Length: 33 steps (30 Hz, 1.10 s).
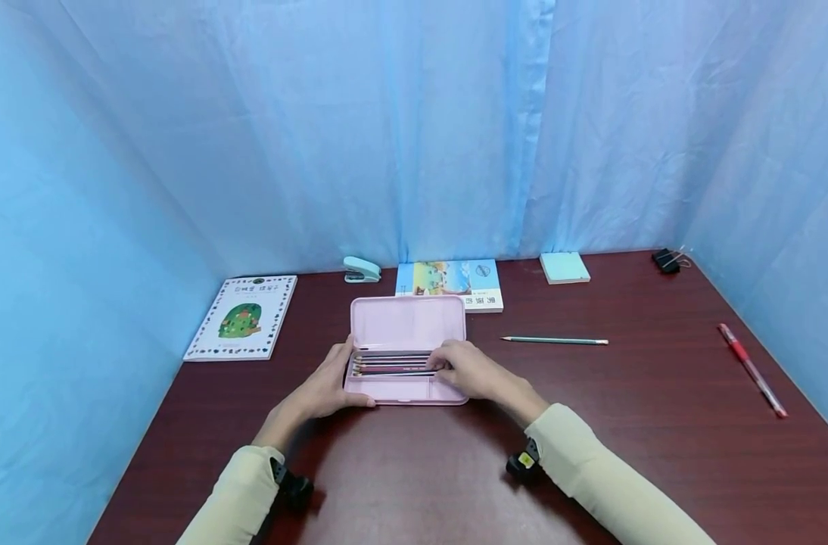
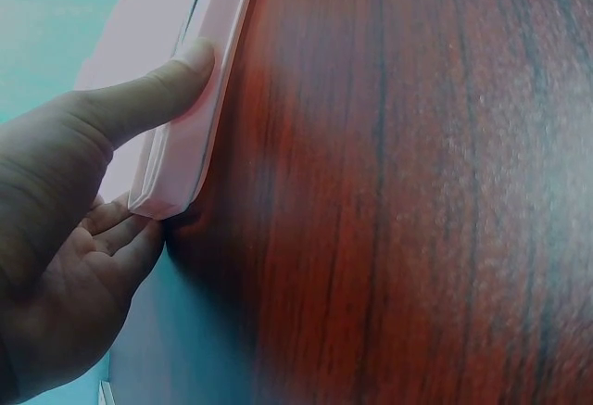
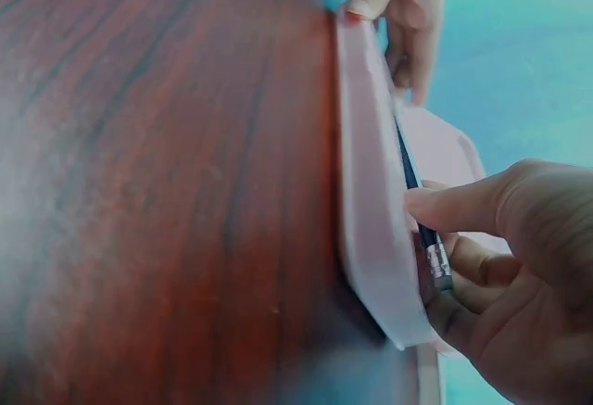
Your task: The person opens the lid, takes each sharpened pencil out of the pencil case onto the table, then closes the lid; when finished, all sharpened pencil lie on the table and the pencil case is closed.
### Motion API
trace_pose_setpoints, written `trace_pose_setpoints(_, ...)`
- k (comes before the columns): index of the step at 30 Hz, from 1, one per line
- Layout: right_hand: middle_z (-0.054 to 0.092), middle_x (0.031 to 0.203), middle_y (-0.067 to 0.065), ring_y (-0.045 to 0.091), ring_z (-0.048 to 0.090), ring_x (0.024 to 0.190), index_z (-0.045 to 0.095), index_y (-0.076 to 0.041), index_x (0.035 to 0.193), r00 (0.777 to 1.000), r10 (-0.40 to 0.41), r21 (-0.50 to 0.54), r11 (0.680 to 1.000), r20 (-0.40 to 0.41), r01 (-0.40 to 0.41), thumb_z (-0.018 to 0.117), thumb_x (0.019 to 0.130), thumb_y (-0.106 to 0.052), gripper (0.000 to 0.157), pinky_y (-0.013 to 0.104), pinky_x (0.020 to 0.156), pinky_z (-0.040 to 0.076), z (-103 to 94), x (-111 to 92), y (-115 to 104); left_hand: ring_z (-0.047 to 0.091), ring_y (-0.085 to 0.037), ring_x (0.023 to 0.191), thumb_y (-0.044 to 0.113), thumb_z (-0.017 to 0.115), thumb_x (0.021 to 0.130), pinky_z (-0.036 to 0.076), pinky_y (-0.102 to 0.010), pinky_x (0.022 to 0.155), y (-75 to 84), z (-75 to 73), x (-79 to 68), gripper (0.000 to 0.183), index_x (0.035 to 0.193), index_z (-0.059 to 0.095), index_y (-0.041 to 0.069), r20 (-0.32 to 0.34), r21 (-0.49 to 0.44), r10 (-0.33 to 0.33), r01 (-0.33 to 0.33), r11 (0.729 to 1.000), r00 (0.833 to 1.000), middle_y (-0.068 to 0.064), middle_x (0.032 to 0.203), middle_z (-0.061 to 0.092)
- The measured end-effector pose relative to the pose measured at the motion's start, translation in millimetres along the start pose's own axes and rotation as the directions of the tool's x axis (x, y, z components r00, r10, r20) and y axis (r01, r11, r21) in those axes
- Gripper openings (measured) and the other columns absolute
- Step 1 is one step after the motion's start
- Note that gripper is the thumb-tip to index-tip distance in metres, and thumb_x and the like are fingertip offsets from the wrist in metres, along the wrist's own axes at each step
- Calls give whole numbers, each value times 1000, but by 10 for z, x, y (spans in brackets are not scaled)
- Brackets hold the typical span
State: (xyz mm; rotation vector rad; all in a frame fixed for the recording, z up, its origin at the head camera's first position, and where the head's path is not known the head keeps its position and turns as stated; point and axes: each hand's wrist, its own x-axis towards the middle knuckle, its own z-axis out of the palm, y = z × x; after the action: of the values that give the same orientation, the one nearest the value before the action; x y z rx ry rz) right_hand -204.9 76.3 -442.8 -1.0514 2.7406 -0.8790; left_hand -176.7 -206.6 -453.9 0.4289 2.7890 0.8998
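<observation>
A pink pencil case [image 1: 409, 322] lies with its lid raised in the middle of the table. Several pencils [image 1: 390, 364] lie side by side in its long compartment. My left hand [image 1: 327, 387] holds the case's left end, thumb along the front wall and fingers behind the corner. At the right end, my right hand [image 1: 471, 369] pinches a dark pencil [image 3: 435, 255] near its metal band and eraser. That pencil lies along the inside of the case, its far part hidden by the front wall in the right wrist view. In the left wrist view the case's pink wall [image 2: 199, 132] meets my thumb.
Behind the case are a blue picture book [image 1: 485, 295], a mint stapler [image 1: 362, 269] and a sticky-note pad [image 1: 565, 268]. A white book [image 1: 250, 314] lies left. To the right are a green pencil [image 1: 557, 340], a red pen [image 1: 752, 369] and a black binder clip [image 1: 667, 261].
</observation>
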Motion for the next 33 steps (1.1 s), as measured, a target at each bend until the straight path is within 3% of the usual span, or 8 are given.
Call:
trace_pose_setpoints(4, 62, 86, -3, 10, 56, 81, 71, -10, 94, 999, 19, 25, 1000, -51, -17, 66, 82, -5, 13, 27, 73, 48, -202, -147, 91, 35, -22, 123, 49, 80, 63, 31, -40, 103, 4, 11, 2, 122, 149, 4, 8, -2, 5, 2, -2, 1000, 1000, -11, 140, 29)
trace_pose_setpoints(9, 62, 85, -5, 10, 56, 80, 70, -12, 93, 988, 59, 30, 998, -141, -55, 67, 82, -7, 12, 32, 73, 47, -534, -491, 422, 35, -21, 124, 50, 80, 62, 31, -41, 103, 23, 2, -11, 123, 149, 4, 8, -2, 12, -3, 3, 1000, 1000, -10, 140, 30)
trace_pose_setpoints(14, 60, 85, -5, 11, 52, 76, 70, -12, 94, 964, 157, -12, 987, -215, -163, 66, 84, -7, 12, 31, 67, 44, -771, -951, 809, 35, -22, 124, 49, 80, 63, 31, -42, 103, 31, -16, -25, 121, 149, 4, 8, -7, 15, -3, 3, 1000, 1000, -11, 140, 30)
trace_pose_setpoints(20, 60, 89, -2, 13, 49, 76, 71, -14, 95, 924, 276, -32, 955, -264, -294, 64, 85, -8, 13, 31, 66, 41, -840, -1355, 1149, 34, -22, 125, 49, 80, 63, 30, -41, 103, 31, -27, -30, 122, 149, 4, 9, 1, 10, -1, 1, 1000, 1000, -10, 140, 30)
trace_pose_setpoints(25, 61, 89, 1, 15, 49, 75, 72, -14, 95, 909, 307, -43, 942, -281, -332, 65, 85, -9, 13, 32, 66, 41, -836, -1461, 1290, 34, -22, 125, 48, 80, 63, 30, -40, 103, 34, -26, -25, 122, 149, 3, 8, 4, 12, -8, 8, 1000, 1000, -10, 140, 29)
trace_pose_setpoints(33, 62, 92, 3, 16, 53, 76, 73, -14, 95, 901, 305, -40, 942, -310, -333, 65, 84, -8, 14, 30, 65, 42, -822, -1448, 1380, 33, -23, 127, 50, 80, 63, 29, -41, 104, 19, -8, -18, 123, 149, 2, 9, 8, 14, -18, 18, 1000, 1000, -11, 143, 27)
